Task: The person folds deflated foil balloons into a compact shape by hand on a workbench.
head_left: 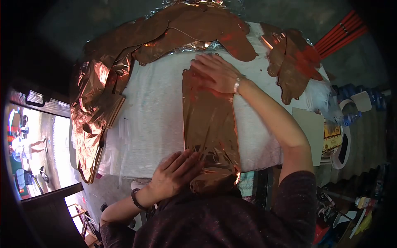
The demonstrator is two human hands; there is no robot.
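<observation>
A flat, copper-coloured foil balloon (210, 124) lies lengthwise down the middle of the white cloth-covered table, its near end creased and hanging toward my body. My right hand (217, 74) rests flat on the balloon's far end, fingers stretched out and slightly blurred. Near the table's front edge, my left hand (175, 171) lies with extended fingers over the balloon's left side. Neither hand grips anything that I can see.
More flat copper foil pieces (190, 25) lie along the far edge. A crumpled foil stack (89, 120) drapes over the left side, and further foil shapes (293, 62) lie at far right beside red sticks (343, 35). A pale card (308, 136) is at the right edge.
</observation>
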